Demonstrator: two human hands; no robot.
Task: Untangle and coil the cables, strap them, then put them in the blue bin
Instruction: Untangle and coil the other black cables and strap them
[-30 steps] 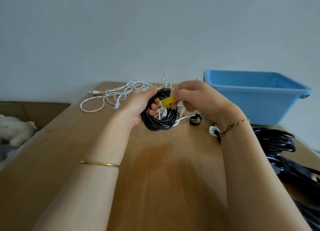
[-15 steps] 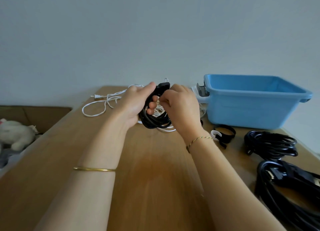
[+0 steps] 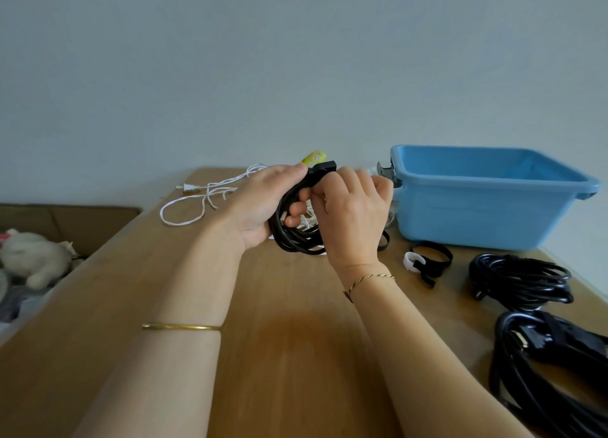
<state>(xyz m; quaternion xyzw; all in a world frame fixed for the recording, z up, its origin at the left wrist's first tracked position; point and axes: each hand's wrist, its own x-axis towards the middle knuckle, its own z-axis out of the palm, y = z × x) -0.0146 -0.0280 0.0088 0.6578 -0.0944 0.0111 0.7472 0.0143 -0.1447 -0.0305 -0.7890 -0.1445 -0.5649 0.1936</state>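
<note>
both hands raised, fingers curled, l & r touching

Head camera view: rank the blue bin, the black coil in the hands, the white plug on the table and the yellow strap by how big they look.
1. blue bin
2. black coil
3. and 4. white plug and yellow strap: both tiny, too alike to rank; the strap is partly hidden.

Head view, looking forward-down, close over table

A home room: a wooden table against a plain wall, with a plush toy beside it.
</note>
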